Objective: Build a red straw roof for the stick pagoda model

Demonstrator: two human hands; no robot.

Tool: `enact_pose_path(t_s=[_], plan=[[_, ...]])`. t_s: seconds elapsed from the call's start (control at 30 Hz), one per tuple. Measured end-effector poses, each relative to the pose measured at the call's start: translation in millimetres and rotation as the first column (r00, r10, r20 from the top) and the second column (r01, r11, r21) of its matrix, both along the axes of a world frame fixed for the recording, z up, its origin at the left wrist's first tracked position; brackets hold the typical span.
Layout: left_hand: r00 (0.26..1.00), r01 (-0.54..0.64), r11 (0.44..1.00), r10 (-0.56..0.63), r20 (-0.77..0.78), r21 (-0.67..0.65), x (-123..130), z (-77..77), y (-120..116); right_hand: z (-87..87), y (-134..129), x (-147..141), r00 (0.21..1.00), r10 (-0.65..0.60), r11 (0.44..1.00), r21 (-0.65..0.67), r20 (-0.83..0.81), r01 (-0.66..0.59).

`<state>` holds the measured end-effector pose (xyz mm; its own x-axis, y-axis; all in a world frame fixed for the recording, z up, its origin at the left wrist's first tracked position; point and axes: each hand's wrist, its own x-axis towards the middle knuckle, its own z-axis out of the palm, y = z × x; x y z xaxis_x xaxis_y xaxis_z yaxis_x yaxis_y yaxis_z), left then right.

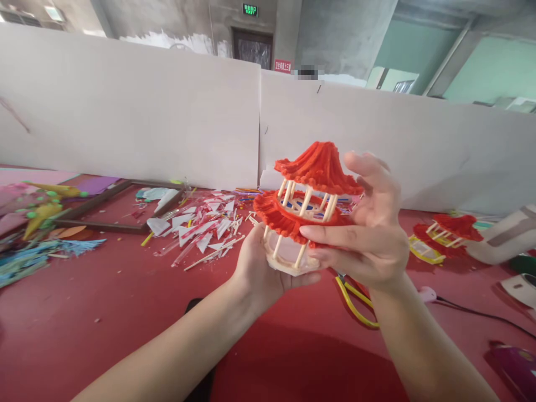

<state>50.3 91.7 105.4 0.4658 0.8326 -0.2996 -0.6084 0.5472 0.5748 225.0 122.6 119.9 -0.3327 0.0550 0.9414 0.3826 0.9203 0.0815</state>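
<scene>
A small two-tiered model pavilion (307, 209) is held up above the red table, slightly tilted. It has fuzzy red roofs, pale stick pillars and a pale many-sided base. My left hand (262, 273) cradles the base from below and the left, with the thumb up along its side. My right hand (372, 223) grips the right side, its fingers at the lower roof and the pillars below; one finger is raised beside the upper roof. The right hand hides part of the pavilion's right side.
Yellow-handled scissors (355, 304) lie behind my right wrist. A second red-roofed pavilion (446, 237) sits at right, near a cable (481, 312). Scraps and sticks (209, 223), a brown frame (100, 223) and blue strips (37, 257) are at left. A white partition (125, 111) stands behind.
</scene>
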Motion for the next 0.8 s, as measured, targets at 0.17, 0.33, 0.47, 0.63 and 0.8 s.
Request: enact_pose_path(t_s=[0.17, 0.33, 0.47, 0.63, 0.8], plan=[[0.997, -0.033, 0.999, 0.036, -0.069, 0.042, 0, 2.1, 1, -1.2, -3, -1, 0.998, 0.065, 0.995, -0.069, -0.016, -0.066], [0.996, -0.045, 0.999, 0.047, -0.079, 0.031, 1, 0.5, 2, 1.8, -5, 1, 0.999, 0.045, 0.996, -0.076, 0.03, -0.042], [0.995, -0.1, 0.994, 0.1, -0.007, 0.037, 2, -3.7, 3, 4.7, -4, 0, 0.999, -0.034, 0.999, -0.007, 0.043, 0.035], [0.985, -0.17, 0.982, 0.172, -0.019, 0.085, 1, -3.8, 6, 2.6, -9, -8, 0.999, -0.036, 0.999, -0.007, 0.012, 0.036], [0.989, -0.145, 0.986, 0.146, -0.003, 0.079, -5, -3.4, 11, 3.2, -9, -5, 0.999, 0.022, 0.991, -0.134, 0.024, -0.019]])
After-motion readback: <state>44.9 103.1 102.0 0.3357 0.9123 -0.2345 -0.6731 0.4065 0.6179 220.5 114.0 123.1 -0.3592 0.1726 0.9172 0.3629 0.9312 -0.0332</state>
